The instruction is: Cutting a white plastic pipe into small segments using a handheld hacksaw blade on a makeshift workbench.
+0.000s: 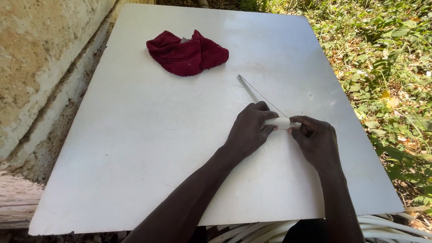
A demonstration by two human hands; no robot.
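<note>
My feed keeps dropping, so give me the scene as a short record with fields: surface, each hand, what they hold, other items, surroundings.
surface: white board used as a table, outdoors
left hand: left hand resting on the board, fingers gripping the left end of a small white roll
right hand: right hand pinching the roll's right end
thin item: a thin wire runs from the roll up and left across the board
other items: crumpled dark red cloth at the far side, apart from the hands
surroundings: rough wall at left, grass and leaves at right, white tubing below the near edge
</note>
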